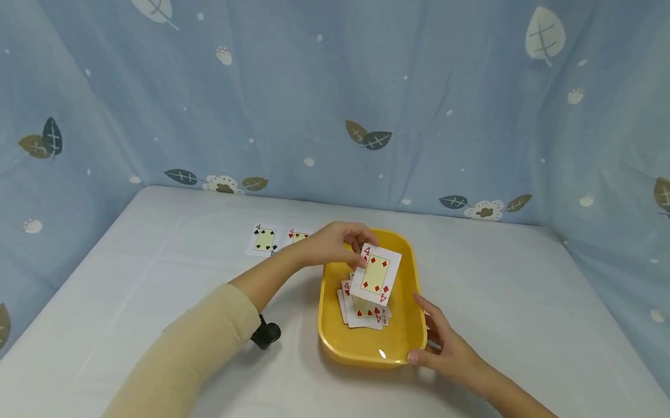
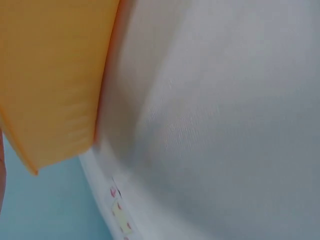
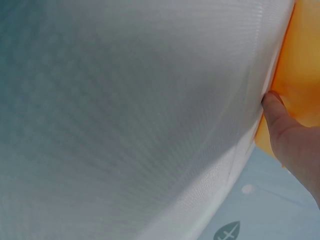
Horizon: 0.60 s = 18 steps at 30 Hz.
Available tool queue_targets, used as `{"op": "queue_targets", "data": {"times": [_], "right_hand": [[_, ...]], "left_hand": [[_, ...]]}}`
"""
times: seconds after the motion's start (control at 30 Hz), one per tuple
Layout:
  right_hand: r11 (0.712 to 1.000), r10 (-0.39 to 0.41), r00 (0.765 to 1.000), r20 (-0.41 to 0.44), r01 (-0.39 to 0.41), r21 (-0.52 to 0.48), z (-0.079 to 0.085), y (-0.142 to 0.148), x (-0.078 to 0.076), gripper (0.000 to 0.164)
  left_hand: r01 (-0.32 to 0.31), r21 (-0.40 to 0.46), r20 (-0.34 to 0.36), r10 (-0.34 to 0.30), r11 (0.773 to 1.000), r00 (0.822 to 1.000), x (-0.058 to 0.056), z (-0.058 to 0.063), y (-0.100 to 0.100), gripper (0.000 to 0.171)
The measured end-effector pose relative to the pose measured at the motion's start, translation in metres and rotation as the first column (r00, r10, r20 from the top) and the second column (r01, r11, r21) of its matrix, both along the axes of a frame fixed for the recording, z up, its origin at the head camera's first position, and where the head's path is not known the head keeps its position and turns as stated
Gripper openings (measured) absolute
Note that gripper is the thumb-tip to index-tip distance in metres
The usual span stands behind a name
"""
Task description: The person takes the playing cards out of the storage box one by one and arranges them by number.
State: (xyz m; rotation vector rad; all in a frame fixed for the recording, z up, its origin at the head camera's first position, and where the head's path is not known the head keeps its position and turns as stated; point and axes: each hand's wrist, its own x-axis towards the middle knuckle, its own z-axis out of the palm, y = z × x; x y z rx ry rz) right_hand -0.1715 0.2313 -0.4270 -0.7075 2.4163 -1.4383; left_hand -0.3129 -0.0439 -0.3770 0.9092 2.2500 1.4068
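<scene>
My left hand pinches a four of diamonds playing card by its upper left part, face up, above the yellow plastic basin. A loose pile of playing cards lies in the basin under it, with red hearts showing on top. At the basin's right side, my right hand holds the wall, thumb near the front corner and fingers farther back. In the right wrist view one digit touches the basin's outer side. The left wrist view shows only an edge of the left hand.
Left of the basin, a black four card and a red four card lie side by side on the white cloth-covered table. The left forearm partly covers the red one. A blue leaf-patterned curtain hangs behind the table and at its sides.
</scene>
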Motion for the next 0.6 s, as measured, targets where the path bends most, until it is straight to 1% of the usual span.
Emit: {"op": "queue_targets", "data": {"times": [0.17,0.23,0.37,0.6], "right_hand": [[1.0,0.005,1.0,0.017,-0.005,-0.01,-0.001,0.001,0.0,0.089],[1.0,0.011,1.0,0.014,-0.011,-0.012,0.0,0.0,-0.001,0.089],[1.0,0.015,1.0,-0.005,-0.015,-0.014,0.001,0.0,-0.001,0.088],[0.999,0.018,1.0,0.002,-0.017,-0.029,0.0,0.002,0.0,0.088]], "left_hand": [[-0.014,0.001,-0.023,0.014,1.0,1.0,0.002,0.003,-0.011,0.039],[-0.011,-0.002,-0.029,0.01,1.0,1.0,0.004,0.004,-0.016,0.04],[-0.003,0.001,-0.02,0.003,1.0,1.0,0.008,0.007,-0.023,0.041],[0.015,-0.007,-0.06,-0.015,1.0,0.998,0.017,0.01,-0.036,0.04]]}}
